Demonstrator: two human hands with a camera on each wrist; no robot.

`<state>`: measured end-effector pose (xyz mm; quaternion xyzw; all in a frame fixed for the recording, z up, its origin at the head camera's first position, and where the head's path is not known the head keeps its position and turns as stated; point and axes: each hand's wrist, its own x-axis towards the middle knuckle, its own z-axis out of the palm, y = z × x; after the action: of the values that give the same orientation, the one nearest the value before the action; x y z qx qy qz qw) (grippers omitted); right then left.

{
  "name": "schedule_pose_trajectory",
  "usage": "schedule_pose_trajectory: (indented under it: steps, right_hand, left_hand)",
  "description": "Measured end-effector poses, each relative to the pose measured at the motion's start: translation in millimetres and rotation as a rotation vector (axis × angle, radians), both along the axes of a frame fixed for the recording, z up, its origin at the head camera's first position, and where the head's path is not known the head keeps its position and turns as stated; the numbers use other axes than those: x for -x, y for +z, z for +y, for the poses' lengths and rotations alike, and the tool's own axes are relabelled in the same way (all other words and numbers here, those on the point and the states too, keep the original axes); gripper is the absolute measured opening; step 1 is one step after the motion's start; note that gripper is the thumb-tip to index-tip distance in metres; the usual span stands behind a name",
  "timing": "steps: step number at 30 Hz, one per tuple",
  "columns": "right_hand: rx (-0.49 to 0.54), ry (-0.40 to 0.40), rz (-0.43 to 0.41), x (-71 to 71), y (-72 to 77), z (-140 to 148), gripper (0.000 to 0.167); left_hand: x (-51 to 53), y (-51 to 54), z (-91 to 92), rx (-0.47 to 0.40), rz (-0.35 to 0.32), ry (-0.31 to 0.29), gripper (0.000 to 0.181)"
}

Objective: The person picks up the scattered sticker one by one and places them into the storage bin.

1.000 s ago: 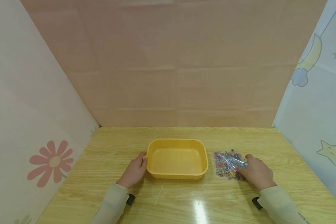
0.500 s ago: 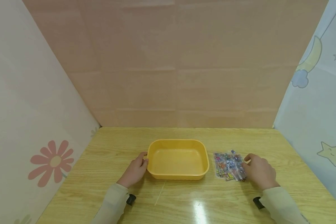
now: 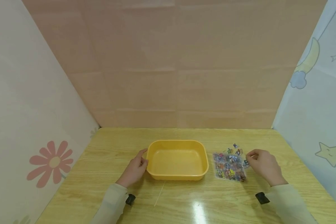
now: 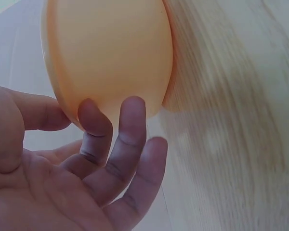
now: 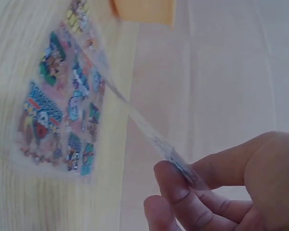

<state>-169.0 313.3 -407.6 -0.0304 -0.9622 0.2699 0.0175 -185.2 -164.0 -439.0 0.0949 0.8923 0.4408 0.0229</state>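
My left hand (image 3: 133, 169) grips the left end of a yellow plastic basin (image 3: 177, 177). In the left wrist view, the thumb is at the basin's rim (image 4: 50, 72) and curled fingers touch its outer wall. To the basin's right lie clear sticker sheets (image 3: 226, 168) printed with small colourful cartoon figures. My right hand (image 3: 264, 166) pinches the edge of one transparent sticker sheet (image 5: 149, 132) between thumb and forefinger. That sheet is lifted and seen nearly edge-on in the right wrist view, above another printed sheet (image 5: 62, 115) on the table.
A thin pale strip (image 3: 159, 194) lies on the wooden table (image 3: 123, 137) in front of the basin. A brown-papered wall (image 3: 173, 77) stands behind the table, with patterned white panels at both sides.
My right hand has shifted slightly right, lifting one transparent sheet off the others, so its figures now show apart above them. My left hand stays at the basin's end.
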Motion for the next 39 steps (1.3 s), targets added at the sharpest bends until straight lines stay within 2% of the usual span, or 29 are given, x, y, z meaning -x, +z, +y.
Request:
schedule_pose_trajectory:
  steps: [12, 18, 24, 28, 33, 39]
  right_hand:
    - [0.138, -0.018, -0.005, -3.5, 18.2, -2, 0.048]
    - [0.150, -0.026, 0.027, -5.4, 25.2, -7, 0.051]
    - [0.190, -0.017, 0.052, -6.7, 32.1, -14, 0.051]
    - [0.215, -0.006, 0.064, -8.5, 36.1, -20, 0.048]
    - [0.274, 0.018, 0.038, -7.9, 39.7, -28, 0.046]
    - [0.347, 0.051, -0.004, -3.6, 39.3, -39, 0.044]
  left_hand:
    - [0.1, -0.2, -0.6, 0.016, 0.030, 0.025, 0.045]
    - [0.6, -1.0, 0.7, 0.030, 0.008, 0.066, 0.042]
    - [3.7, -2.7, 2.2, 0.040, 0.047, 0.080, 0.040]
    - [5.1, -3.8, 1.9, 0.050, 0.039, 0.083, 0.042]
    - [5.0, -3.2, 0.9, 0.045, 0.013, 0.084, 0.043]
    - [5.6, -4.1, 1.5, 0.046, 0.048, 0.084, 0.040]
